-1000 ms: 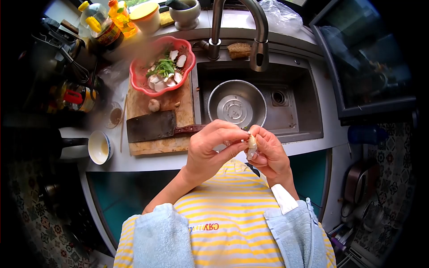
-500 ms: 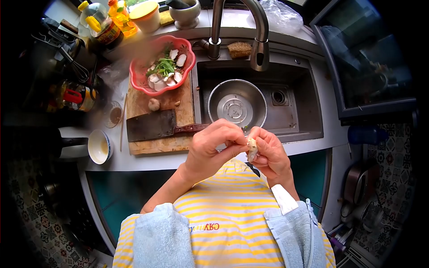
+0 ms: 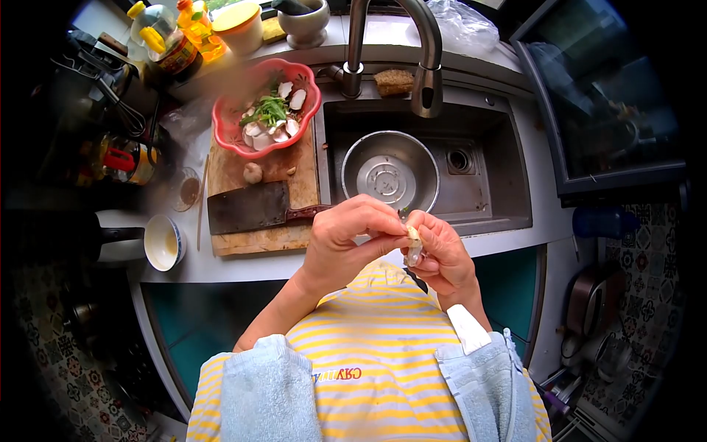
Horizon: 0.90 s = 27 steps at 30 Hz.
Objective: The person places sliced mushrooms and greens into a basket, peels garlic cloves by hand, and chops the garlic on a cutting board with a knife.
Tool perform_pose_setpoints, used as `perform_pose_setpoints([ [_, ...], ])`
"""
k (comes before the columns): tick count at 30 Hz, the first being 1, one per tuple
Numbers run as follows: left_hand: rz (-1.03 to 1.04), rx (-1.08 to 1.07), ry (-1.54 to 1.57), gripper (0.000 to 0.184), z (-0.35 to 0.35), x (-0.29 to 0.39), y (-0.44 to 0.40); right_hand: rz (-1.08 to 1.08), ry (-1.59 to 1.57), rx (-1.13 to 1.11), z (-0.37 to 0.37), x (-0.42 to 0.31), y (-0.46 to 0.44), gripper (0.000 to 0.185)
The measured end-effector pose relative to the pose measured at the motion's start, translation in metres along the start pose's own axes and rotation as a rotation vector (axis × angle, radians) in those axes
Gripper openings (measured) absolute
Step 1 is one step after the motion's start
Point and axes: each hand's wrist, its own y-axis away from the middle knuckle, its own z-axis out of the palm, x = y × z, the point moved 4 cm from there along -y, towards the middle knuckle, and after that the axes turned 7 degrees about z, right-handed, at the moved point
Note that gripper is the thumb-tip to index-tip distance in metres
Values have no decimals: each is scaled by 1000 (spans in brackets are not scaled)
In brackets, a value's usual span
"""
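My right hand [image 3: 443, 250] is closed around a small pale clove, which looks like garlic [image 3: 413, 243], in front of the sink's near edge. My left hand [image 3: 353, 234] pinches at the top of the same clove, thumb and forefinger pressed together. Beyond my hands a metal bowl [image 3: 390, 180] sits in the sink [image 3: 486, 177]. To the left, a cleaver [image 3: 250, 208] lies on a wooden cutting board [image 3: 302, 166], near a garlic bulb [image 3: 252, 173]. A red bowl [image 3: 223, 125] with white pieces and green leaves rests on the board's far part.
The faucet [image 3: 427, 88] arches over the sink, with a brown sponge [image 3: 394, 82] behind. A small white bowl [image 3: 163, 243] stands left of the board. Bottles [image 3: 177, 48], a lidded tub [image 3: 239, 29] and a mortar [image 3: 305, 26] line the back. A dark screen-like panel [image 3: 611, 88] is at right.
My left fingers have shifted slightly over the clove's top, and more of its pale surface shows. My right hand keeps its hold. The surrounding objects have not moved.
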Motion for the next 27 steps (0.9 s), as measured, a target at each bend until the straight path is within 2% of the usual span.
perform_pose_setpoints([
  [7,62,-142,-183,15,-2,4,-7,-6,14,17,1,3,1,20],
  [10,73,-136,-221,15,1,4,-5,-3,-23,17,0,3,1,19],
  [14,283,-95,-330,19,9,12,-3,-16,-124,1,3,3,1,18],
  [21,326,-128,-319,20,13,15,2,-42,-209,1,1,1,-1,21],
  [24,171,-104,-241,22,5,16,-2,-41,-196,-21,1,1,-3,24],
  [25,-26,45,41,23,6,6,4,-32,-183,-24,1,1,-3,24],
  [27,-45,101,77,20,5,5,2,-9,-163,-14,1,2,-3,25],
])
